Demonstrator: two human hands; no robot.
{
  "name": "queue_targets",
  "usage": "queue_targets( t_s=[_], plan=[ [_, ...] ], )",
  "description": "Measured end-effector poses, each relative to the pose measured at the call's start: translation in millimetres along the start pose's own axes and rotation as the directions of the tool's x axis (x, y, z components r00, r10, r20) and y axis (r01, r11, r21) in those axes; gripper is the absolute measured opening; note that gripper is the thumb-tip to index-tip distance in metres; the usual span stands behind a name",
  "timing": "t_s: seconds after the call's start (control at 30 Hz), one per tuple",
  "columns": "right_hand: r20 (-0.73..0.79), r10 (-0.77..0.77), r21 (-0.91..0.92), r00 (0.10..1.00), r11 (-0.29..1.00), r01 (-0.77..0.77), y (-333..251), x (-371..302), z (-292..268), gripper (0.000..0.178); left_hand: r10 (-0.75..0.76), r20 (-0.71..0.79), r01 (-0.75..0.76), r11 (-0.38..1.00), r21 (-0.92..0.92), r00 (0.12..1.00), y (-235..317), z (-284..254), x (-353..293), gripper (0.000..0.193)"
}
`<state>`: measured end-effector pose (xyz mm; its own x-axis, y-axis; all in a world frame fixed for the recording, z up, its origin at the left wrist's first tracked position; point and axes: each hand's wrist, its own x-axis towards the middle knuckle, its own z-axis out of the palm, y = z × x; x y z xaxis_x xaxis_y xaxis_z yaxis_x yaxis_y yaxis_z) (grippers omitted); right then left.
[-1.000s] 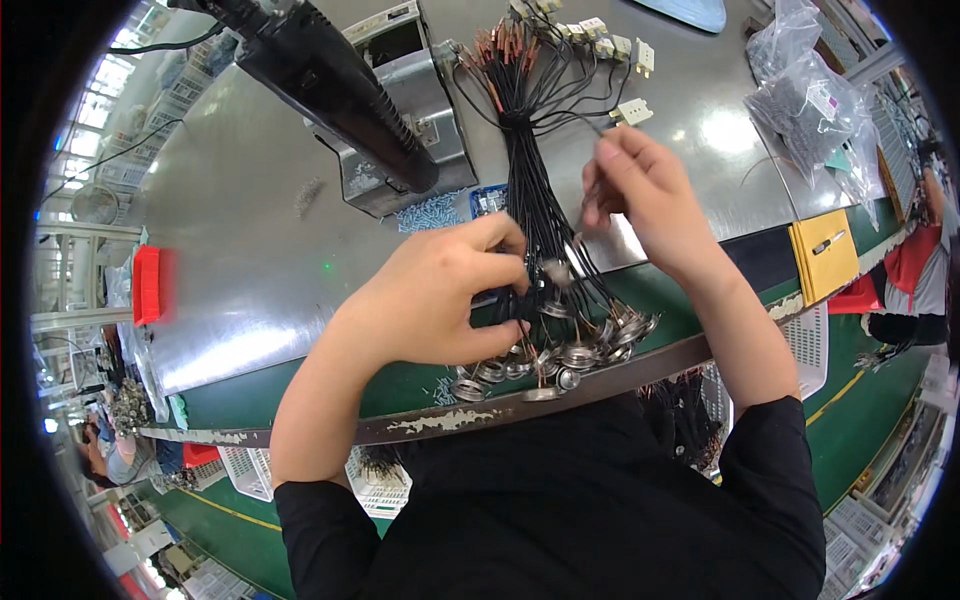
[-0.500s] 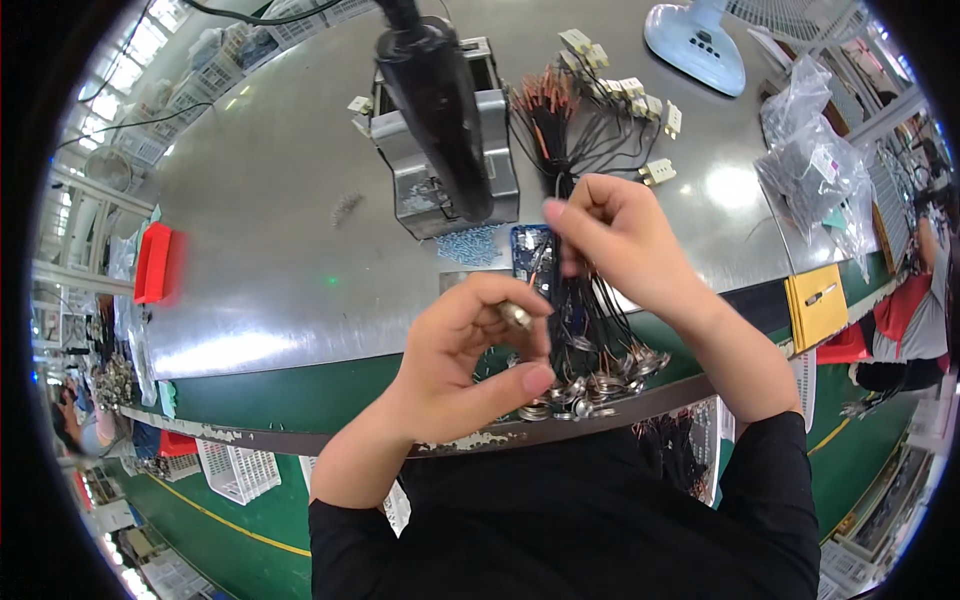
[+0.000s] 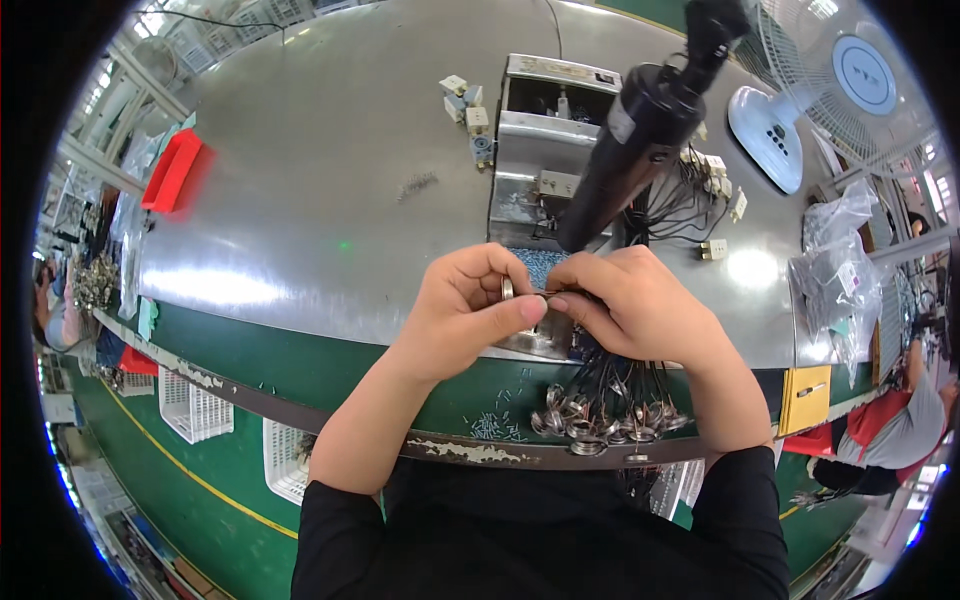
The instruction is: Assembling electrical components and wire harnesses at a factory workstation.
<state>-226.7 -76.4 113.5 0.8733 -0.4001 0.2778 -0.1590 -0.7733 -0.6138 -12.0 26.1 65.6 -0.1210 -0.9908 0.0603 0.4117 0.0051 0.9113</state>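
My left hand [image 3: 450,312] is closed in a pinch around a small round metal part [image 3: 507,288], which shows between thumb and forefinger. Against it, fingertips nearly touching, my right hand [image 3: 640,305] pinches a thin wire; its end is mostly hidden by the fingers. Below the right hand, a bundle of black wires with shiny round metal ends [image 3: 585,425] hangs over the green mat. Just behind my fingertips lie many small blue pieces [image 3: 535,262], at the foot of a metal bench machine [image 3: 545,135].
A thick black cylinder [image 3: 635,140] slants in front of the machine. White connectors [image 3: 714,250] on black leads lie to the right, others [image 3: 476,122] left. Loose pins [image 3: 495,428] lie on the mat. A fan [image 3: 765,135], plastic bags [image 3: 840,270] and a red bin [image 3: 172,170] stand around.
My two hands have come together, the right moving in beside the left's fingertips. The whole view has swung, so the bench and machine appear farther right.
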Motion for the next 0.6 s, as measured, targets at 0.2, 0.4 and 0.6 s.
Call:
queue_targets(
  t_s=[0.2,0.4,0.6],
  plan=[
    [0.000,0.048,-0.045,0.999,0.998,-0.048,-6,3,12,0.016,-0.015,0.102,0.048,0.943,-0.330,0.995,-28,-30,9,0.023],
    [-0.187,-0.094,-0.139,0.978,0.988,0.069,2,10,21,0.024,0.062,0.076,-0.035,0.948,-0.317,0.995,-27,-34,7,0.024],
    [-0.257,-0.094,-0.178,0.962,0.983,0.048,7,3,20,0.019,0.241,-0.063,-0.214,0.935,0.283,0.968,-25,-27,7,0.035]
  ],
)
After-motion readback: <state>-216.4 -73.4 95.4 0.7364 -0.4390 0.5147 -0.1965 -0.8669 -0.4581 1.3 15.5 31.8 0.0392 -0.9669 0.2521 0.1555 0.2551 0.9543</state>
